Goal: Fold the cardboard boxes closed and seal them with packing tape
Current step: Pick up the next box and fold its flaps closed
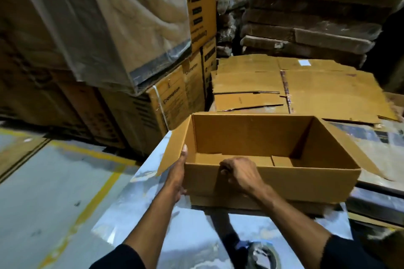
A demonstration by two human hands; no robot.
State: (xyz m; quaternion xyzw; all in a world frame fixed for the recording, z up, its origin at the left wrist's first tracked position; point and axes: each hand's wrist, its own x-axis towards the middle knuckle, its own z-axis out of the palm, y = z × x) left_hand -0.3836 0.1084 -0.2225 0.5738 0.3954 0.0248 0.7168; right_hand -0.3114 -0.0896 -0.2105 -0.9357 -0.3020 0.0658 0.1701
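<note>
An open brown cardboard box [306,179] sits on a shiny metal table [140,209], its top flaps spread outward and its inside bare. My left hand [178,176] presses flat against the box's left near corner, fingers straight along the side wall under the left flap [175,146]. My right hand [239,173] grips the near rim of the box, its fingers curled over the edge into the inside. A roll of packing tape [265,254] lies at the bottom edge of the view, partly hidden between my forearms.
Flattened cardboard sheets [306,89] are piled behind the box. Printed cartons [175,96] and plastic-wrapped stacks [113,24] rise at the left and back; bundled cardboard [310,24] stands at the back right. Grey floor with yellow lines [65,181] lies to the left.
</note>
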